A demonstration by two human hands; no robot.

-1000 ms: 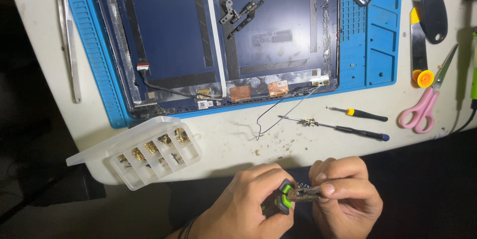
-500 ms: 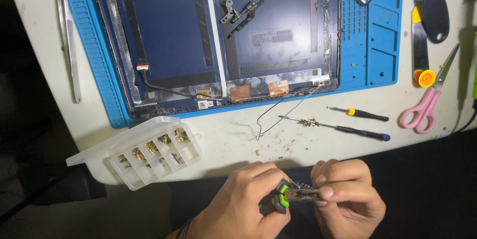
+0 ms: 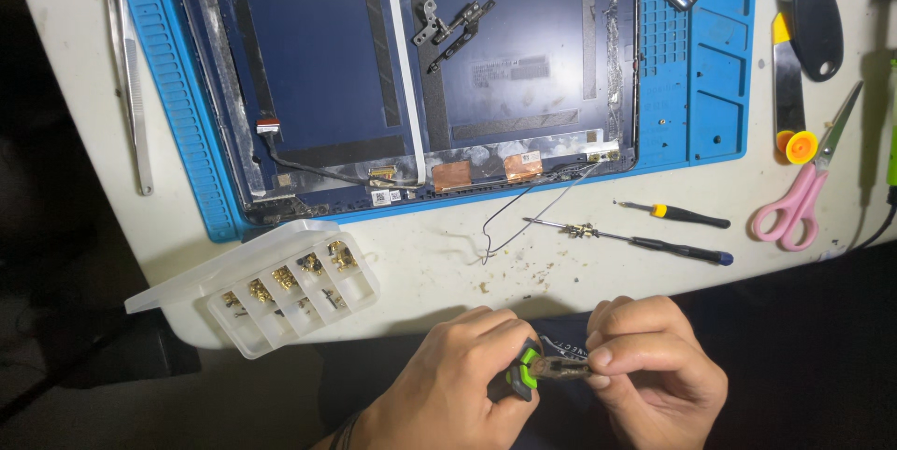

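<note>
**A:** Item one, the held tool?

**B:** Small pliers with green-and-black handles (image 3: 525,373). Long axis roughly level, handles toward the left hand, metal nose pointing toward the right hand. Located below the near edge of the counter (image 3: 439,272), over the lap.

**A:** Left hand grip?

**B:** Left hand (image 3: 458,380), fingers curled and pressed together around the handles; thumb on top. Fully wrapped, nothing spread.

**A:** Right hand grip?

**B:** Right hand (image 3: 654,375), thumb and forefinger pinching at the pliers' nose. Whether a small part sits between the fingertips, cannot tell; it is hidden.

**A:** Items beyond the grip?

**B:** Just past the hands, on the counter: a long screwdriver with a blue end (image 3: 645,242), lying level, a brass-coloured bit of hardware on its shaft. Beyond it, a shorter screwdriver with a yellow band (image 3: 677,215). A thin black wire (image 3: 523,216) loops ahead of the left hand.

**A:** Off to the left hand's side?

**B:** Clear plastic compartment box (image 3: 290,291), lid open, small brass-coloured parts in its cells.

**A:** Farther out?

**B:** Dark blue laptop lid shell (image 3: 318,67), inner face up, on a blue work mat (image 3: 719,85); loose hinge (image 3: 453,25) lying in it. To the right hand's far side, pink-handled scissors (image 3: 794,207). Far left, metal tweezers (image 3: 131,85).
</note>
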